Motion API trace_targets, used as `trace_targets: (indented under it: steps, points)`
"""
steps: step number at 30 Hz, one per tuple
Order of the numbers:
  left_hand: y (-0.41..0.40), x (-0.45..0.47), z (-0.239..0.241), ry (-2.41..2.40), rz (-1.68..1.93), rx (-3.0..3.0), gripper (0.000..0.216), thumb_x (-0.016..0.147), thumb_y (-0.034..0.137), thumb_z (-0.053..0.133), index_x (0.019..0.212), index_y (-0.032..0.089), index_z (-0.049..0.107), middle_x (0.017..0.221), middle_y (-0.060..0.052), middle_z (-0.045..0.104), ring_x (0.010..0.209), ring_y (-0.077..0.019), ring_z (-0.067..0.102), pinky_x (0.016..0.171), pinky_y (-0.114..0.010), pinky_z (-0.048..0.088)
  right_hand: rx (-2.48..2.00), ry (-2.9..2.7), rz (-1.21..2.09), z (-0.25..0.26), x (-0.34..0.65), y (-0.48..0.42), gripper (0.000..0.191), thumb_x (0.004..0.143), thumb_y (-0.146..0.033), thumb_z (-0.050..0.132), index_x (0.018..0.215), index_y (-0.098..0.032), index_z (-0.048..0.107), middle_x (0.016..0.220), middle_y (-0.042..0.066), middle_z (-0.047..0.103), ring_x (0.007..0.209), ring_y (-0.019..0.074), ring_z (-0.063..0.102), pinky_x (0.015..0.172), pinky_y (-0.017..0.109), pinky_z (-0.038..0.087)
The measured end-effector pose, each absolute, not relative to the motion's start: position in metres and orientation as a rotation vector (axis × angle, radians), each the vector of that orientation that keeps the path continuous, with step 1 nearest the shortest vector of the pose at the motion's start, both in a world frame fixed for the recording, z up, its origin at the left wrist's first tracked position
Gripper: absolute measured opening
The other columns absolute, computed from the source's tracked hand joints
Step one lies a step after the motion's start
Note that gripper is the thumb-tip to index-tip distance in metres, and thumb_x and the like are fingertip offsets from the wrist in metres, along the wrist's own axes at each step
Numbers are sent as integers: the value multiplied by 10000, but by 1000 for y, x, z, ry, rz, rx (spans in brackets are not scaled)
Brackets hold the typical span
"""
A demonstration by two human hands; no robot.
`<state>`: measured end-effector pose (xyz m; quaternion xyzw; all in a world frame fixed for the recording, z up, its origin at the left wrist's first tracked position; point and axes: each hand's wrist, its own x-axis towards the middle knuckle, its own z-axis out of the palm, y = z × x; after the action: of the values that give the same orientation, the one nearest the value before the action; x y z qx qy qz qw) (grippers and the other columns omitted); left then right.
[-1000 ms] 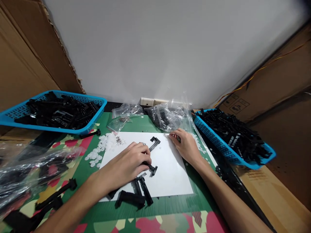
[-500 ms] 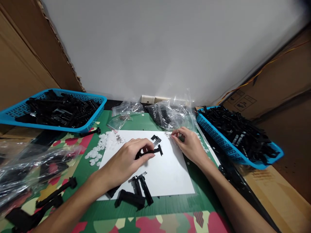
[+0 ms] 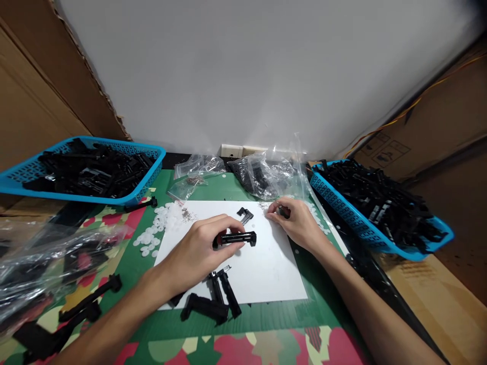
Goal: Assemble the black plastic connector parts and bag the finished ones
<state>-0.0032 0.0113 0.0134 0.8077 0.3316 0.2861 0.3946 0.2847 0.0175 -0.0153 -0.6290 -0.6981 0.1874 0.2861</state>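
Left grip holds black part, bare paper rightward to edge.

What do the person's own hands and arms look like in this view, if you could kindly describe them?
The left hand and right hand are ungloved. Both the left forearm and right forearm show no sleeve, watch or bracelet. No ring or marking can be made out.

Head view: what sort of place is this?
Probably a makeshift small-parts workbench: two blue baskets heaped with black parts, loose whitish discs beside a white sheet, and clear plastic bags against the wall side.
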Motion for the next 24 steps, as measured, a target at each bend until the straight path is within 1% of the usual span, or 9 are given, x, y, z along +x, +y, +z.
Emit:
trace_targets:
  steps: [2, 5, 7, 10, 13, 16, 19, 20, 24]
  points:
    - [11, -3, 15, 842, 731, 2015, 166, 945, 215, 753, 1103, 251, 718, 1057, 10, 739, 913, -159, 657, 807, -274, 487, -1671, -1866, 519, -13, 283, 15, 181, 936, -350, 689, 832, -211, 739, 786, 28, 699, 683, 182, 561, 625, 308, 389]
    - [12, -2, 17, 884, 723, 1928, 123, 923, 273, 789, 1036, 247, 749, 1002, 13, 743, 782, -141, 595, 695, -271, 454, -1617, -1805, 615, -7, 279, 11, 218, 945, -390, 695, 844, -200, 728, 671, -5, 598, 604, 152, 468, 577, 298, 338]
    - [12, -2, 18, 912, 733, 1845, 136, 884, 293, 830, 988, 237, 763, 946, 8, 738, 750, -140, 574, 667, -271, 444, -1516, -1716, 764, -1, 274, 7, 235, 945, -416, 709, 870, -193, 726, 706, 4, 614, 624, 153, 492, 584, 294, 366]
    - [14, -3, 18, 881, 762, 1680, 181, 825, 294, 881, 937, 211, 766, 895, -7, 727, 823, -158, 632, 744, -275, 501, -1318, -1587, 992, 9, 265, -2, 214, 944, -406, 740, 894, -198, 731, 852, 41, 696, 746, 178, 592, 673, 309, 455]
    - [17, -4, 17, 815, 781, 1516, 207, 807, 287, 895, 931, 192, 758, 913, -19, 731, 869, -165, 671, 793, -274, 543, -1178, -1512, 1105, 17, 256, -11, 161, 932, -353, 777, 882, -205, 739, 880, 41, 704, 807, 182, 619, 734, 316, 481]
    - [19, -4, 17, 827, 793, 1415, 204, 822, 284, 884, 964, 188, 771, 958, -33, 733, 846, -149, 668, 722, -239, 542, -1112, -1479, 1138, 20, 249, -16, 132, 929, -318, 786, 873, -206, 743, 862, 36, 699, 805, 177, 625, 739, 313, 488]
    - [19, -3, 18, 837, 763, 1316, 210, 840, 303, 875, 992, 193, 781, 894, -15, 710, 680, -91, 598, 569, -185, 468, -1080, -1487, 1138, 19, 244, -19, 120, 932, -309, 786, 882, -209, 742, 862, 35, 701, 810, 180, 632, 740, 317, 497]
    - [19, -3, 18, 831, 757, 1291, 216, 843, 309, 874, 999, 193, 781, 861, -7, 701, 645, -79, 574, 541, -176, 444, -1079, -1501, 1127, 19, 243, -20, 118, 937, -310, 782, 889, -209, 744, 861, 36, 702, 808, 181, 631, 738, 321, 498]
    - [17, -1, 14, 795, 773, 1292, 201, 882, 331, 844, 970, 163, 778, 837, -17, 685, 695, -91, 593, 564, -172, 448, -1085, -1619, 945, 18, 239, -25, 87, 974, -270, 741, 912, -209, 751, 878, 44, 726, 817, 190, 644, 733, 341, 492]
